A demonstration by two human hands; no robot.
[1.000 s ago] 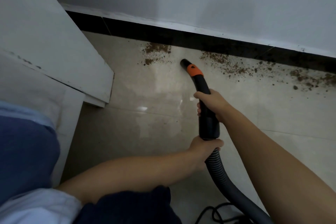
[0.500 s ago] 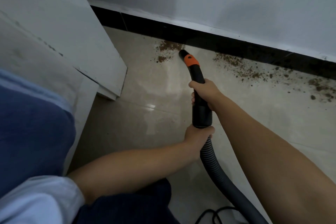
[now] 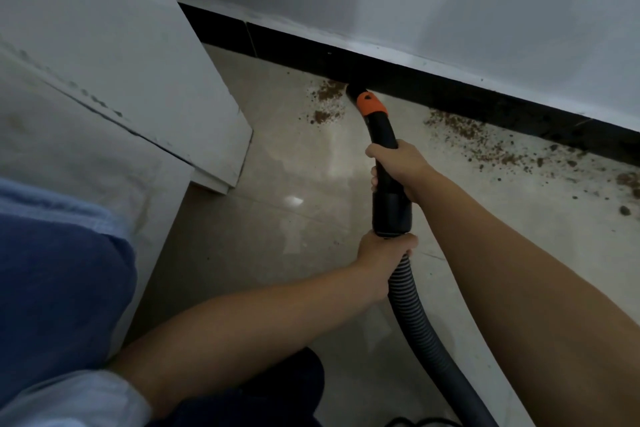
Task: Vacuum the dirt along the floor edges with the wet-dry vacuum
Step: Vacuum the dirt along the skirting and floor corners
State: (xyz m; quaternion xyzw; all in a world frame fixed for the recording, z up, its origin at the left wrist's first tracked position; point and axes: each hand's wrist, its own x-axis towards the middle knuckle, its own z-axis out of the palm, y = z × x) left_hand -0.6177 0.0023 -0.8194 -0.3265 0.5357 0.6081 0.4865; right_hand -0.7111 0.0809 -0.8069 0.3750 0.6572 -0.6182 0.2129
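Right hand point(image 3: 398, 163) is wrapped around the rigid black wand point(image 3: 384, 146); left hand point(image 3: 384, 255) grips the ribbed hose point(image 3: 412, 315) just below the cuff. Judged light and stiff forward, flexible behind; the two-point hold suits steering. Nozzle tip point(image 3: 353, 91) sits at the black skirting point(image 3: 450, 90), between dirt patches point(image 3: 327, 104) on the floor point(image 3: 277, 236).

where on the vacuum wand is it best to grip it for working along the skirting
Grip the rigid black wand below its orange collar, coming from the right side as the right hand does. The left hand steadies the joint where the ribbed hose begins. The stiff tube aims the nozzle; the hose would likely flex.
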